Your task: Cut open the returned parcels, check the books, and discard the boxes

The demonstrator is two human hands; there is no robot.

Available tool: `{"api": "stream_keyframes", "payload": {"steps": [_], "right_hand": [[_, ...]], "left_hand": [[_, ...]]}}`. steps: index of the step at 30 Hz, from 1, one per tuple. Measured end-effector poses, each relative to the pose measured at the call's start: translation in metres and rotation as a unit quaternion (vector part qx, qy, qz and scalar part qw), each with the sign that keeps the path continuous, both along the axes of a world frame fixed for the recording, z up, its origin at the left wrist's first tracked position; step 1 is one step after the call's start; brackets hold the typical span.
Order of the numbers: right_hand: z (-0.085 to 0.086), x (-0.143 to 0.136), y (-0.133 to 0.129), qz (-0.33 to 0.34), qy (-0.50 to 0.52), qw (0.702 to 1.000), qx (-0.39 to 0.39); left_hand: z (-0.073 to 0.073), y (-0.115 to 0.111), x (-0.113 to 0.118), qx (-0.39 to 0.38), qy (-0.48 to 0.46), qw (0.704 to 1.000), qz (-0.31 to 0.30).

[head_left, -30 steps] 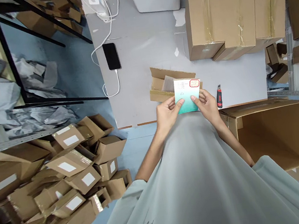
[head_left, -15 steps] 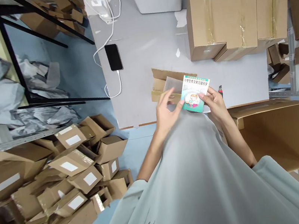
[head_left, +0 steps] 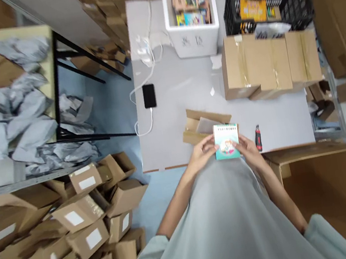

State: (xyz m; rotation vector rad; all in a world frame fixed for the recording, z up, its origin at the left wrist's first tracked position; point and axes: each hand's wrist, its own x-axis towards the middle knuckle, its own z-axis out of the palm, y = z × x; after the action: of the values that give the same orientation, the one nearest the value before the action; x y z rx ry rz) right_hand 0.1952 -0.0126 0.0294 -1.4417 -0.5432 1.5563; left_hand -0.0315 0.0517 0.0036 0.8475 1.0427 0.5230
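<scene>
Gripping a green-and-white booklet (head_left: 226, 139), thumbs on its cover, the left hand (head_left: 202, 154) and right hand (head_left: 250, 149) are clamped on its opposite sides, at the near edge of the table (head_left: 178, 78). An open cardboard box (head_left: 191, 137) lies just beyond; a knife (head_left: 258, 139) rests beside the right hand.
</scene>
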Motion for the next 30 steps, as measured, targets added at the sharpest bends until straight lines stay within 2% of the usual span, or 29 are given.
{"api": "stream_keyframes", "payload": {"steps": [3,5,7,8,10,12,13,15,16,17,18,19,20,21,23,24,25,27,28,30], "right_hand": [[-0.003,-0.001,-0.006,0.034,-0.017,0.999,-0.038],[-0.007,0.001,0.002,0.067,-0.016,0.996,-0.063],[-0.004,0.005,0.028,0.092,-0.008,0.994,-0.063],[0.002,0.007,0.048,0.097,-0.005,0.994,-0.049],[0.026,0.01,0.097,0.084,0.001,0.996,0.011],[0.065,0.013,0.149,0.033,0.022,0.993,0.108],[0.087,0.014,0.172,-0.006,0.035,0.985,0.168],[0.125,0.016,0.204,-0.047,0.052,0.961,0.266],[0.138,0.018,0.212,-0.044,0.05,0.953,0.296],[0.144,0.019,0.214,-0.031,0.039,0.949,0.313],[0.144,0.022,0.212,-0.015,0.019,0.948,0.316],[0.136,0.026,0.206,-0.002,-0.008,0.952,0.307],[0.12,0.031,0.196,0.002,-0.039,0.957,0.287],[0.099,0.037,0.183,-0.009,-0.068,0.964,0.257],[0.044,0.051,0.149,-0.078,-0.108,0.976,0.173],[0.014,0.057,0.13,-0.123,-0.11,0.98,0.116],[-0.016,0.062,0.109,-0.165,-0.098,0.98,0.049],[-0.066,0.065,0.067,-0.196,-0.064,0.977,-0.059],[-0.085,0.063,0.048,-0.187,-0.045,0.977,-0.089],[-0.112,0.053,0.018,-0.166,-0.016,0.976,-0.139]], "left_hand": [[0.001,0.0,-0.008,-0.063,-0.01,0.995,-0.08],[0.002,0.009,-0.012,-0.074,-0.031,0.992,-0.102],[0.01,0.033,-0.013,-0.062,-0.044,0.993,-0.096],[0.019,0.052,-0.012,-0.046,-0.045,0.994,-0.086],[0.05,0.1,-0.008,0.016,-0.04,0.997,-0.058],[0.1,0.151,-0.004,0.13,-0.037,0.991,-0.013],[0.129,0.172,-0.003,0.211,-0.03,0.977,0.03],[0.185,0.2,-0.006,0.375,-0.001,0.916,0.144],[0.206,0.206,-0.009,0.434,0.003,0.879,0.198],[0.221,0.208,-0.015,0.475,0.002,0.847,0.239],[0.227,0.206,-0.021,0.495,0.004,0.828,0.264],[0.224,0.202,-0.029,0.498,0.009,0.821,0.28],[0.212,0.197,-0.037,0.485,0.02,0.826,0.286],[0.192,0.19,-0.045,0.456,0.04,0.842,0.286],[0.138,0.176,-0.059,0.339,0.107,0.898,0.258],[0.108,0.168,-0.065,0.245,0.151,0.929,0.232],[0.079,0.159,-0.069,0.142,0.195,0.948,0.208],[0.03,0.141,-0.073,0.042,0.238,0.954,0.175],[0.011,0.131,-0.072,0.008,0.252,0.954,0.161],[-0.014,0.114,-0.067,-0.038,0.271,0.953,0.133]]}}
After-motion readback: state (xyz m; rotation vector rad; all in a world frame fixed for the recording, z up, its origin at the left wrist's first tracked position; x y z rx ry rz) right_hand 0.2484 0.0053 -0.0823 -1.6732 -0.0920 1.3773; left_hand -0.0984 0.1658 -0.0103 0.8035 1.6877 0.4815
